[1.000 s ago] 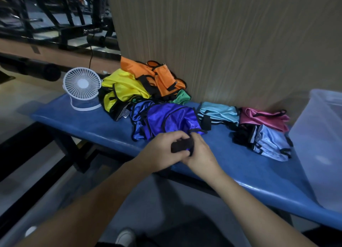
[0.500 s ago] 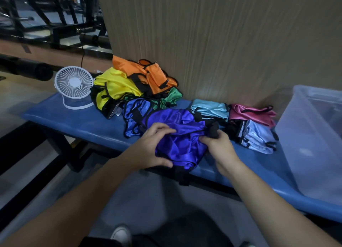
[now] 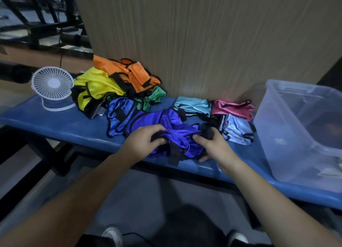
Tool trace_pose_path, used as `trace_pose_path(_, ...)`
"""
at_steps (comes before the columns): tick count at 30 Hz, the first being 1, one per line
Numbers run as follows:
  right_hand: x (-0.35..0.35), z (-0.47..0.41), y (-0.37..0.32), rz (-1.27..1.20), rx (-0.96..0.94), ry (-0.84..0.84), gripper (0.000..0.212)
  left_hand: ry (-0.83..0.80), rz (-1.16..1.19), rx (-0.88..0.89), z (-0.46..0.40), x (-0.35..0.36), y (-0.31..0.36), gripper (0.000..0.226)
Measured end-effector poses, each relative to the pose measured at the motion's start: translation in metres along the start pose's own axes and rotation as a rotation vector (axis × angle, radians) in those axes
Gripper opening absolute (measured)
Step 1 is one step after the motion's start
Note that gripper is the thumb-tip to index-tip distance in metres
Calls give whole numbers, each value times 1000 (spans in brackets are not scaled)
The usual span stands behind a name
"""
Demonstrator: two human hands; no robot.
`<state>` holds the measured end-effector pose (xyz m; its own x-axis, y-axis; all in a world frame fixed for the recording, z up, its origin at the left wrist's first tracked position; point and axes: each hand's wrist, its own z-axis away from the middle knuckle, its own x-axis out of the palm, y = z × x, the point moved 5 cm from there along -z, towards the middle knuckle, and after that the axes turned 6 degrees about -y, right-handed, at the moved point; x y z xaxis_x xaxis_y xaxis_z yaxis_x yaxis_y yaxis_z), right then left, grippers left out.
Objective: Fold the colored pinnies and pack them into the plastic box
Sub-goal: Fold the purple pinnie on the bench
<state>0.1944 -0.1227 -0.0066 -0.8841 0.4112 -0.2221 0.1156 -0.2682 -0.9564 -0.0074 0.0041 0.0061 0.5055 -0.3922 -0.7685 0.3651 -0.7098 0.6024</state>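
A purple pinny with black trim lies bunched at the front of the blue bench. My left hand grips its left side and my right hand pinches its black edge on the right. Behind it sits a loose pile: a blue pinny, a yellow pinny, an orange pinny and a green pinny. Three folded ones lie to the right: a teal pinny, a pink pinny and a light blue pinny. The clear plastic box stands at the bench's right end.
A small white fan stands on the bench's left end. A wood-grain wall rises right behind the bench. Black gym frames fill the far left. My shoes show on the floor below.
Both hands were together at the pinny's front edge. They have moved apart, drawn the purple pinny toward the bench's front and spread it, with a black strap now hanging over the edge.
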Motion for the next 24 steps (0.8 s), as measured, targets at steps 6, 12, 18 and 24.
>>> trace_pose_path(6,-11,13,-9,239,-208,97,86,18,204,-27,-15,13,25,19)
trace_pose_path(12,-23,31,-19,381,-455,164,60,-48,292,-64,-27,38,44,27)
trace_pose_path(18,-27,33,-4,774,-450,118,61,-111,313,-20,-35,47,46,29)
trace_pose_path(24,-23,26,5,902,-373,48,54,-344,340,-76,-29,64,29,46)
